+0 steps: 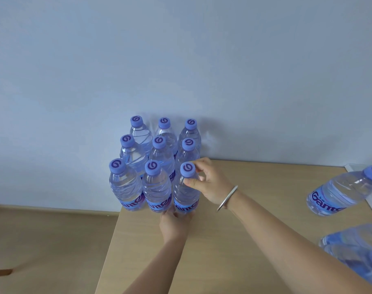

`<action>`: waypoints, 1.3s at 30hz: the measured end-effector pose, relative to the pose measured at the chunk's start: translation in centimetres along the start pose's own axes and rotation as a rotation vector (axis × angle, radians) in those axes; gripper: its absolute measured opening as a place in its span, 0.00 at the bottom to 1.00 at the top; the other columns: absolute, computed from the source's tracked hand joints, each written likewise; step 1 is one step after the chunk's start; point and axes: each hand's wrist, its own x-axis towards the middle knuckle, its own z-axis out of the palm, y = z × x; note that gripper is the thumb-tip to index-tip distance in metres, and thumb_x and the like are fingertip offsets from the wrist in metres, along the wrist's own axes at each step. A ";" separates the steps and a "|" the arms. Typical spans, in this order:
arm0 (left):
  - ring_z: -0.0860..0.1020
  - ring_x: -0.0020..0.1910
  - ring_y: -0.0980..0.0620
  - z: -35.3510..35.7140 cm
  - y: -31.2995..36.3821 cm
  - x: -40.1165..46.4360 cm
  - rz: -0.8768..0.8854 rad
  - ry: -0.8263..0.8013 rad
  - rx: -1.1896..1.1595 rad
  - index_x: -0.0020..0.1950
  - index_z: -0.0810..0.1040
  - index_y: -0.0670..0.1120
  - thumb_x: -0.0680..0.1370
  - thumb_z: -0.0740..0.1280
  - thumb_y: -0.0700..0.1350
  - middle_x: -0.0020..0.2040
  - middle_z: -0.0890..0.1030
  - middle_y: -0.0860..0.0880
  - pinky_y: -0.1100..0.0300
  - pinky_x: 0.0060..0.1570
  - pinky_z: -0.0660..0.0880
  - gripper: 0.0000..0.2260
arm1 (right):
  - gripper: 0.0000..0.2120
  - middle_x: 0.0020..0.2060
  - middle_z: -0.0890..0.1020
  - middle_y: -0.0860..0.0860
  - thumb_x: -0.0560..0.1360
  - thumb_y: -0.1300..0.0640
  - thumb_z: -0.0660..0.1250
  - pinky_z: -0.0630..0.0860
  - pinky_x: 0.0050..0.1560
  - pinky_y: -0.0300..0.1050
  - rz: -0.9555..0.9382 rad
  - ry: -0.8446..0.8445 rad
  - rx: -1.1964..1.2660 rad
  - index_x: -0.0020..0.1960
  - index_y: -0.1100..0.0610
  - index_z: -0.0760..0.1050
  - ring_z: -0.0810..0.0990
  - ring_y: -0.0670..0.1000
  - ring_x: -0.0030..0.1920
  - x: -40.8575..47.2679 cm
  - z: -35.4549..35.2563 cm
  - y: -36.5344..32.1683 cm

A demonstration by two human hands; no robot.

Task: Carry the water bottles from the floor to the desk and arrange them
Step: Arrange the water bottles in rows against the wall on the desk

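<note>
Several clear water bottles with blue caps stand upright in a tight three-by-three block at the far left corner of the wooden desk (233, 240). The front right bottle (186, 194) is between my hands. My right hand (208, 183) pinches its neck just below the cap. My left hand (173, 222) touches the bases of the front middle bottle (156, 188) and the front right bottle; its fingers are hidden behind them. The front left bottle (126, 185) stands at the desk's left edge.
A lone bottle (342, 189) stands at the right of the desk, and more bottles (359, 251) show at the lower right edge. A white object (371, 200) lies behind the lone bottle. The wall is right behind the block. The floor (49, 240) lies left of the desk.
</note>
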 end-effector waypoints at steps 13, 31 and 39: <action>0.75 0.58 0.40 0.0 0.1 -0.1 -0.063 -0.035 0.018 0.61 0.76 0.41 0.69 0.74 0.46 0.58 0.77 0.39 0.47 0.59 0.74 0.23 | 0.15 0.53 0.77 0.51 0.69 0.59 0.73 0.65 0.51 0.23 0.005 0.159 -0.005 0.53 0.49 0.76 0.73 0.42 0.52 -1.3 0.5 0.5; 0.73 0.47 0.56 7.1 2.6 -10.6 0.221 -0.721 0.057 0.67 0.68 0.48 0.70 0.72 0.39 0.49 0.73 0.53 0.70 0.39 0.71 0.27 | 0.18 0.50 0.78 0.46 0.68 0.50 0.73 0.66 0.53 0.38 0.411 0.724 -0.333 0.55 0.53 0.76 0.75 0.45 0.52 -19.1 -15.3 0.6; 0.74 0.46 0.56 9.6 3.7 -12.6 0.283 -0.857 0.140 0.68 0.66 0.49 0.70 0.72 0.40 0.49 0.72 0.55 0.68 0.37 0.72 0.29 | 0.28 0.47 0.77 0.41 0.61 0.61 0.78 0.71 0.47 0.25 0.371 0.785 0.001 0.55 0.47 0.70 0.76 0.36 0.48 -23.4 -13.8 5.9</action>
